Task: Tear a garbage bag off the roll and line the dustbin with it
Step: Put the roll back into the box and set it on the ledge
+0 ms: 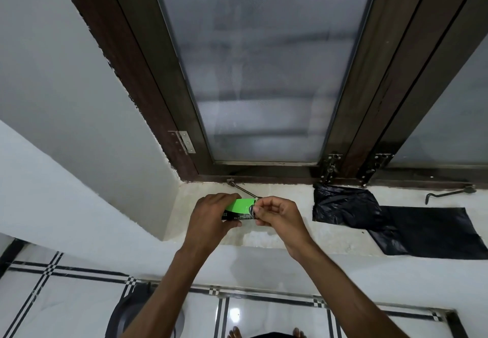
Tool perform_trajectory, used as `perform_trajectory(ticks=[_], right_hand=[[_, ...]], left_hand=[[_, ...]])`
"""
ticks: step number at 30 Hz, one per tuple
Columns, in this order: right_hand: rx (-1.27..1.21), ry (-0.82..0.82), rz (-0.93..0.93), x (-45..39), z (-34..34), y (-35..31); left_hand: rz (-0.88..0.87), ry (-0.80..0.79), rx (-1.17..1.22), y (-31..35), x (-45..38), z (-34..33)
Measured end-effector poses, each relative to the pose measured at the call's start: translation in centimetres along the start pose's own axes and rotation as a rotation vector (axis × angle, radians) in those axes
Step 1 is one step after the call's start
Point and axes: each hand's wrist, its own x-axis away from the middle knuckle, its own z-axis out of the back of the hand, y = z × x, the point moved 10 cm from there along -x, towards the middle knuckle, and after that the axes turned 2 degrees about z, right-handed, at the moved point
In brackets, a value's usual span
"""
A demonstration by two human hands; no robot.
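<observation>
My left hand [211,218] grips a green and black garbage bag roll pack [241,207] over the window sill [264,234]. My right hand [277,216] pinches the pack's right end, where dark plastic shows between the fingertips. A black garbage bag [390,218] lies flat and partly unfolded on the sill to the right, hanging a little over its front edge. A dark round dustbin [129,311] stands on the floor at the lower left, partly hidden behind my left forearm.
A brown-framed window [264,73] with frosted glass stands right behind the sill, with metal stay hooks [449,193] lying on the sill. A white wall [66,99] closes the left side. White floor tiles [250,319] with black lines lie below, and my toes show at the bottom.
</observation>
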Motion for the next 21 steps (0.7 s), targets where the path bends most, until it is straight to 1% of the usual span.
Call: perform_trajectory(ticks=[2, 6, 10, 11, 15, 21], right_hand=[[0.059, -0.022, -0.016, 0.0, -0.3, 0.1], [0.31, -0.059, -0.03, 0.2, -0.7, 0.2], [0.368, -0.216, -0.164, 0.9, -1.9, 1.4], [0.378, -0.233, -0.19, 1.1, -2.1, 1.7], [0.407, -0.138, -0.175, 1.0, -1.5, 2.0], [0.417, -0.083, -0.121, 0.9, 0.1, 1.4]], left_hand=[[-0.012, -0.003, -0.02, 0.0, 0.0, -0.1], [0.017, -0.023, -0.072, -0.8, 0.1, -0.5], [0.091, -0.072, -0.163, -2.4, 0.3, -0.8], [0.109, -0.079, -0.18, -2.7, 0.4, -0.9], [0.179, -0.1, -0.248, -4.2, 0.8, -1.3], [0.238, -0.155, -0.293, -7.0, 0.7, -2.1]])
